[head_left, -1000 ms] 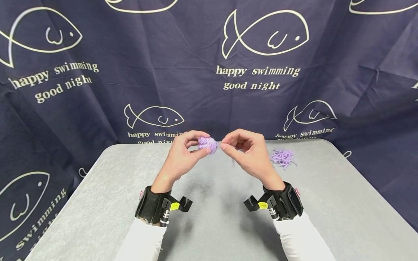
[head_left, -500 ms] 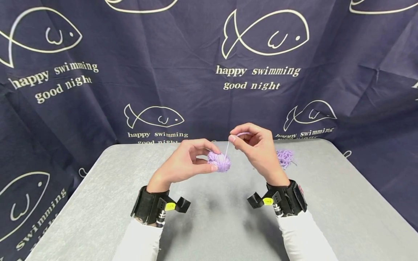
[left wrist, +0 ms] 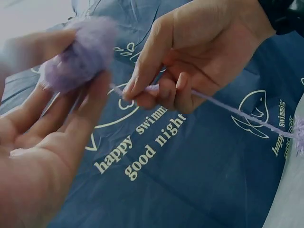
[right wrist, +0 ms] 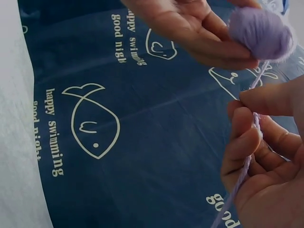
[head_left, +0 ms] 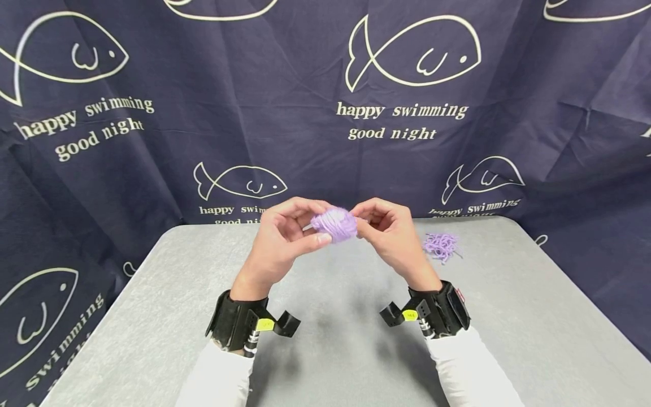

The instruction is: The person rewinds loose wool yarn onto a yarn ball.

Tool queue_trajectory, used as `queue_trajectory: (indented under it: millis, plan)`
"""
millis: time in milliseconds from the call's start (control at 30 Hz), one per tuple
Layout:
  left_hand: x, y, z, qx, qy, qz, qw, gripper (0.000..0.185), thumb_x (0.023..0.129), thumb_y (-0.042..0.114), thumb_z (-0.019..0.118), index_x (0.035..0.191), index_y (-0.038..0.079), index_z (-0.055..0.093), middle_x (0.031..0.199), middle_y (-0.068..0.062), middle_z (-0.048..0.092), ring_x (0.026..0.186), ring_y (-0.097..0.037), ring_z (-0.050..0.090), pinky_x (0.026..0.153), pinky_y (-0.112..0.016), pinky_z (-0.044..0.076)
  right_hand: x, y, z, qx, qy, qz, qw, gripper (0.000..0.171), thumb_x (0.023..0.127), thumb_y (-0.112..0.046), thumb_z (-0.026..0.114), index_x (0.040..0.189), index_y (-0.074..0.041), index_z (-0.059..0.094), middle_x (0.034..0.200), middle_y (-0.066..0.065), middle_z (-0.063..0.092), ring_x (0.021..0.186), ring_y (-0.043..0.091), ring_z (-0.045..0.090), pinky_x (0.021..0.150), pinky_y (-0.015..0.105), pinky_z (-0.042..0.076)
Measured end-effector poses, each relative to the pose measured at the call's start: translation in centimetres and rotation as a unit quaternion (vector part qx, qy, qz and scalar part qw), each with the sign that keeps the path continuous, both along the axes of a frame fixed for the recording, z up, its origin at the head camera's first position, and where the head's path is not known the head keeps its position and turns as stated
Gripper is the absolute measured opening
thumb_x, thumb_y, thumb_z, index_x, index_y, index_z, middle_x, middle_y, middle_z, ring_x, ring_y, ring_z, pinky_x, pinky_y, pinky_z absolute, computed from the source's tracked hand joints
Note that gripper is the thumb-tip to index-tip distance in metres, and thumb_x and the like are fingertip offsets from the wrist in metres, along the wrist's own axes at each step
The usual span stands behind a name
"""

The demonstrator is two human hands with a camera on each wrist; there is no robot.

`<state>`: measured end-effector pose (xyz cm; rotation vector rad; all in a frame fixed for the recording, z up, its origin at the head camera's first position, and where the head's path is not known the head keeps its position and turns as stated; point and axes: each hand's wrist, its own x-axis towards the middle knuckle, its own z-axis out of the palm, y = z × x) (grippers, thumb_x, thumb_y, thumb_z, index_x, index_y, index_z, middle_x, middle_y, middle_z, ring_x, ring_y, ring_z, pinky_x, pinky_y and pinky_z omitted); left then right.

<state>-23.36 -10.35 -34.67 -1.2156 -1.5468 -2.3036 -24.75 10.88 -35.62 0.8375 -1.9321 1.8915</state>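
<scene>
Yarn ball (head_left: 334,224), lavender, sits at the centre of the head view, held clear above the grey table (head_left: 152,316) between both hands. The left hand (head_left: 281,240) cradles it from the left: thumb below, forefinger arched over the top, fingers curled round the ball in a light pinch. The left wrist view shows the same grip in its upper left, the ball (left wrist: 80,52) resting against the fingertips (left wrist: 97,88) rather than deep in the palm. Judged reason: a fingertip hold leaves most of the ball's surface exposed.

The right hand (head_left: 389,234) stands just right of the ball, fingers curled and pinching a single yarn strand (left wrist: 237,111). In the left wrist view the strand passes out of the curled fingers (left wrist: 161,90) and runs toward the right edge of the frame. In the right wrist view the strand (right wrist: 249,156) runs from the ball (right wrist: 261,31) in the upper right down between thumb and forefinger, then along the folded fingers (right wrist: 242,142) toward the lower edge. The strand looks fairly straight between ball and pinch; judged reason: the pinch sits close to the ball to keep the yarn under control.

The ball touches the left fingertips and lies just beside the right fingertips; whether the right fingers touch the ball itself cannot be told.

Loose yarn heap (head_left: 440,246) lies on the table, right of the right hand and well apart from it. Fish-print backdrop (head_left: 407,121) hangs behind.
</scene>
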Motion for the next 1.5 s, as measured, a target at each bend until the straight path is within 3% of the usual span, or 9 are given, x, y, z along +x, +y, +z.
queue_trajectory:
  millis: [200,300,433,533,733,833,933,1200,1500]
  plan:
    - [-0.2,1.0,-0.1,0.093,-0.019,0.106,0.9899,0.041,0.076,-0.024,0.066,0.103,0.007,0.071,0.107,-0.009,0.071,0.096,-0.02,0.069,0.081,-0.027,0.059,0.2,-0.5,-0.2,0.032,0.017,0.006,0.999,0.007,0.087,0.004,0.073,0.094,0.003,0.071,0.074,0.003,0.065,0.06,0.012,0.053,0.05,0.021,0.041]
    - [-0.3,1.4,-0.3,0.092,-0.004,0.184,0.9785,0.033,0.076,-0.022,0.07,0.104,-0.002,0.069,0.106,-0.01,0.07,0.095,-0.02,0.069,0.082,-0.029,0.06,0.4,-0.7,-0.2,0.052,0.041,-0.006,0.998,0.006,0.088,0.002,0.073,0.093,-0.001,0.073,0.072,0.004,0.063,0.058,0.012,0.051,0.048,0.022,0.038]
    - [-0.4,1.7,-0.7,0.022,0.049,0.312,0.9487,0.032,0.077,-0.014,0.077,0.106,-0.011,0.066,0.108,-0.013,0.067,0.097,-0.021,0.068,0.083,-0.032,0.06,0.6,-0.9,-0.3,0.067,0.064,-0.014,0.996,0.007,0.088,0.003,0.073,0.093,-0.001,0.073,0.072,0.004,0.064,0.059,0.013,0.052,0.05,0.022,0.041]
    - [-0.5,1.8,-1.1,-0.043,0.092,0.377,0.9206,0.031,0.078,-0.01,0.078,0.107,-0.007,0.068,0.109,-0.013,0.066,0.098,-0.021,0.066,0.081,-0.032,0.06,0.8,-1.0,-0.3,0.07,0.068,-0.012,0.995,0.008,0.087,0.005,0.073,0.093,-0.001,0.073,0.075,0.005,0.067,0.061,0.013,0.055,0.052,0.022,0.044]
    - [-0.8,1.3,-1.6,-0.169,0.151,0.436,0.8709,0.028,0.075,-0.008,0.076,0.102,0.0,0.073,0.105,-0.01,0.066,0.094,-0.018,0.065,0.078,-0.03,0.06,1.0,-1.2,-0.1,0.074,0.064,0.0,0.995,0.009,0.088,0.004,0.073,0.093,-0.002,0.073,0.075,0.005,0.066,0.062,0.014,0.055,0.053,0.023,0.045]
    - [-0.9,0.9,-1.6,-0.238,0.157,0.429,0.8571,0.028,0.072,-0.007,0.076,0.098,0.002,0.074,0.102,-0.007,0.066,0.09,-0.017,0.064,0.075,-0.029,0.058,1.0,-1.1,0.0,0.064,0.067,0.007,0.996,0.009,0.087,0.006,0.072,0.093,-0.001,0.073,0.075,0.006,0.066,0.061,0.014,0.054,0.052,0.023,0.044]
    - [-0.8,0.4,-1.4,-0.299,0.144,0.385,0.8612,0.029,0.071,-0.008,0.075,0.098,0.003,0.074,0.1,-0.006,0.067,0.088,-0.017,0.064,0.075,-0.028,0.059,0.9,-1.0,0.1,0.045,0.067,0.007,0.997,0.009,0.087,0.007,0.072,0.093,0.001,0.073,0.074,0.007,0.065,0.059,0.014,0.052,0.05,0.023,0.041]
    - [-0.3,-0.5,-0.7,-0.387,0.078,0.204,0.8961,0.033,0.074,-0.011,0.075,0.103,0.003,0.07,0.102,-0.003,0.068,0.095,-0.016,0.065,0.082,-0.025,0.059,0.5,-0.4,0.4,-0.01,0.047,-0.021,0.999,0.005,0.088,0.005,0.072,0.093,0.004,0.072,0.076,0.007,0.067,0.061,0.016,0.058,0.051,0.022,0.045]
    - [0.0,-0.9,-0.2,-0.294,0.077,0.023,0.9525,0.034,0.076,-0.013,0.079,0.104,0.004,0.07,0.105,-0.007,0.066,0.099,-0.022,0.064,0.09,-0.038,0.059,0.1,0.2,0.4,-0.039,0.014,-0.024,0.999,0.009,0.088,0.002,0.075,0.095,0.006,0.071,0.077,0.005,0.069,0.061,0.016,0.056,0.054,0.023,0.046]
